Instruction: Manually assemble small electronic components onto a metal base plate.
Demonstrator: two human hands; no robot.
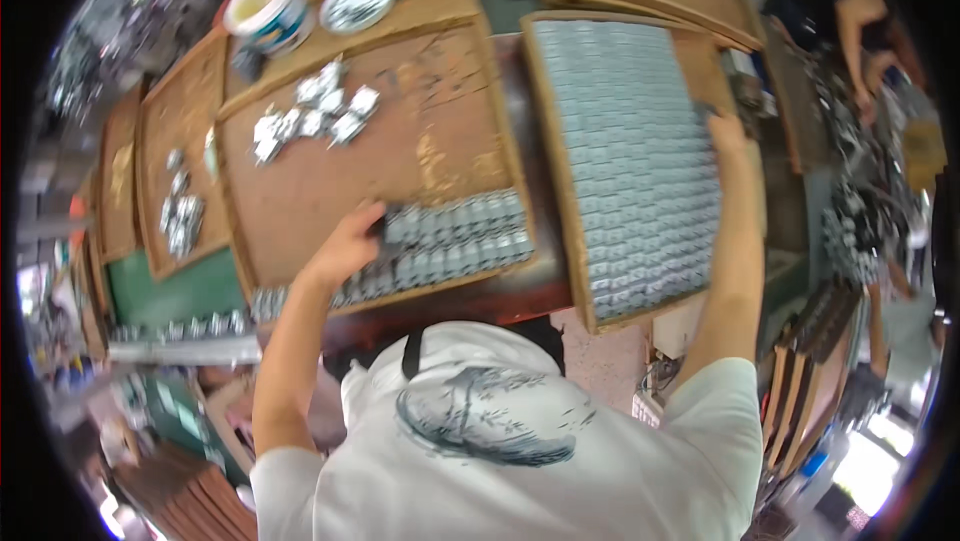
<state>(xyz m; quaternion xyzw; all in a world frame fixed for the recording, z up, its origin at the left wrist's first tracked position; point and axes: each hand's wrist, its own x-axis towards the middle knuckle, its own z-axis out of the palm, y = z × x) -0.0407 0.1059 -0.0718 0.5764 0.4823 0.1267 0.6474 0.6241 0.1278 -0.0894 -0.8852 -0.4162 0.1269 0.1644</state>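
Note:
My left hand (345, 246) rests on the near rows of small silver metal pieces (450, 241) lined up along the front edge of a brown wooden tray (400, 131), fingers touching the left end of the rows. A loose pile of the same metal pieces (315, 116) lies at the tray's far left. My right hand (728, 136) grips the right edge of a second wooden tray (560, 181), which is filled edge to edge with neat rows of silver pieces (635, 156).
A white bucket (268, 9) and a plate of metal parts (358, 3) stand at the back. More trays (180, 141) with a few pieces lie to the left. Another person (850, 31) works at the right. Stacked trays (810, 371) lean at lower right.

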